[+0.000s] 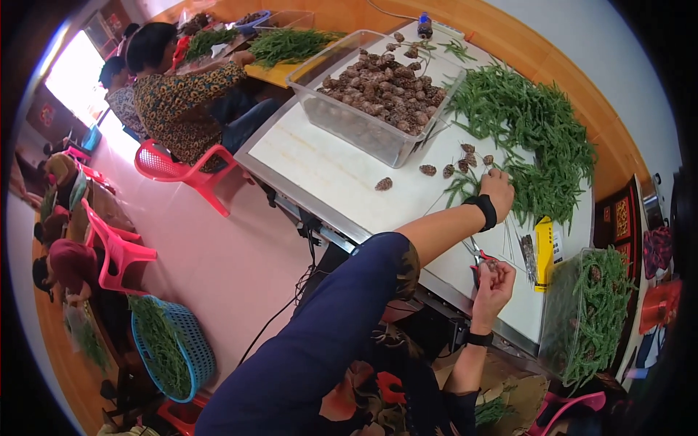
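My left hand (498, 192) reaches across the white table to the edge of a heap of green artificial sprigs (538, 123). Its fingers are drawn together, and what is in them is hidden. Several loose pine cones (463, 165) on thin stems lie beside its fingertips. Closer to me, my right hand (494, 289) has its thumb and fingers pinched together. Red-and-black pliers (477, 256) lie against these fingers, jaws pointing away from me. I cannot tell whether the fingers grip the pliers or something small.
A clear plastic bin (349, 134) of pine cones stands at the back. Thin wires, a bundle of stems (528, 254) and a yellow package (543, 251) lie at the right. A clear box of greenery (600, 312) stands beyond. People sit left, near a red chair (182, 174).
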### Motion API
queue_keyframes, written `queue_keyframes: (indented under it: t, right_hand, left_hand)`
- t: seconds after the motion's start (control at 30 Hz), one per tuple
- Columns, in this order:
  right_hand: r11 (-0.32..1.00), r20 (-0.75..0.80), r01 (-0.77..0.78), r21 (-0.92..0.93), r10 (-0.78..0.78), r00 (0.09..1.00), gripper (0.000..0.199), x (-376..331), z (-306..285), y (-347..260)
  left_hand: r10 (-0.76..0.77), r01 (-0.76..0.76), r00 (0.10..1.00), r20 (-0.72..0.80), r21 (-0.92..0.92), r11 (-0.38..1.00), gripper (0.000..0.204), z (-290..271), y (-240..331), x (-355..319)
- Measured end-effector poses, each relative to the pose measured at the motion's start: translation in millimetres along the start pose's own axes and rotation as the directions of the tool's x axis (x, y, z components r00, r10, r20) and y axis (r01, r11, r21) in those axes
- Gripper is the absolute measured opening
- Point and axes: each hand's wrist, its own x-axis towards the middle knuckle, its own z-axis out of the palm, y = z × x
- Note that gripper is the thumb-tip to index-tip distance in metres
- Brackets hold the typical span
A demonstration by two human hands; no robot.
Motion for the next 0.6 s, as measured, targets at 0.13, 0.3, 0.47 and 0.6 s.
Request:
queue_keyframes:
  t: [0.13,0.3,0.47,0.6]
  right_hand:
    - [0.988,-0.041,-0.068,-0.136,0.063,0.997,0.020,5.1,-2.8,-4.9]
    - [0.986,-0.001,-0.032,-0.161,0.032,0.999,0.020,5.8,5.5,-7.8]
    - [0.988,-0.030,-0.062,-0.141,0.058,0.998,0.020,5.2,0.5,-9.9]
    - [0.988,-0.027,-0.056,-0.145,0.052,0.998,0.021,4.7,1.3,-11.9]
  left_hand:
    - [0.095,-0.086,0.985,0.141,-0.065,0.994,0.035,-32.9,12.8,-2.8]
    - [0.037,-0.037,0.990,0.134,-0.004,0.999,0.046,-10.8,3.8,5.4]
    - [-0.086,0.135,0.985,0.149,-0.360,0.923,0.050,-27.8,3.7,8.5]
    - [-0.102,0.245,0.952,0.289,-0.518,0.820,0.042,-34.2,-4.5,11.9]
